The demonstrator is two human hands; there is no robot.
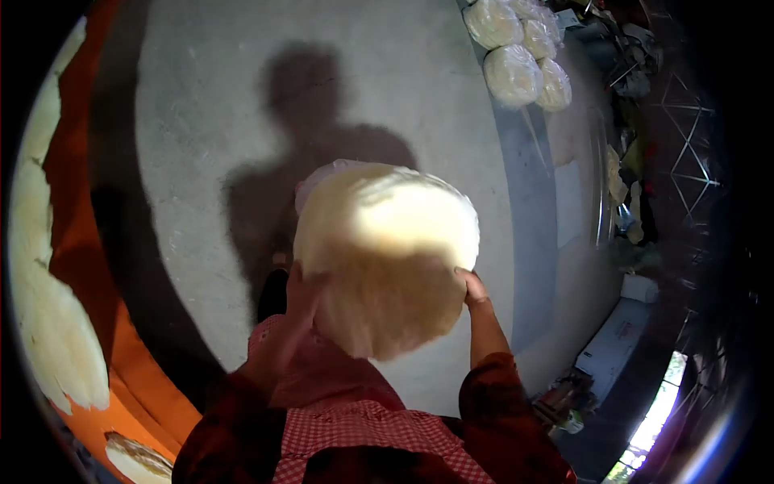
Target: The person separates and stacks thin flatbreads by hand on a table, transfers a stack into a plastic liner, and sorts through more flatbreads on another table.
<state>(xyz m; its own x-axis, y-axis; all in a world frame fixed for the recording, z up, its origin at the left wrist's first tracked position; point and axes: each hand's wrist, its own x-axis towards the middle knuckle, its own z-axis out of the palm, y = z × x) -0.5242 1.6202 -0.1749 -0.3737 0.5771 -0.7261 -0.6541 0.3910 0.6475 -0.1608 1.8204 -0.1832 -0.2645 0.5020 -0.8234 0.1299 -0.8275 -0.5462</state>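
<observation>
A stack of large, round, pale flatbreads (403, 266) is between my two hands in front of my body, its far half brightly lit and its near half in shade. My left hand (302, 297) grips its left edge, somewhat blurred. At the right edge, my right hand (474, 289) holds on with the thumb on top; the other fingers are hidden underneath. Something pale and thin, perhaps clear plastic (322, 171), shows behind the stack's far left edge.
On my left, an orange table (72, 177) carries more flatbreads (56, 323). Several plastic-wrapped bundles of bread (512, 74) lie at the upper right. A white box (617, 343) and clutter stand at the right. My shadow falls on the grey floor (193, 97).
</observation>
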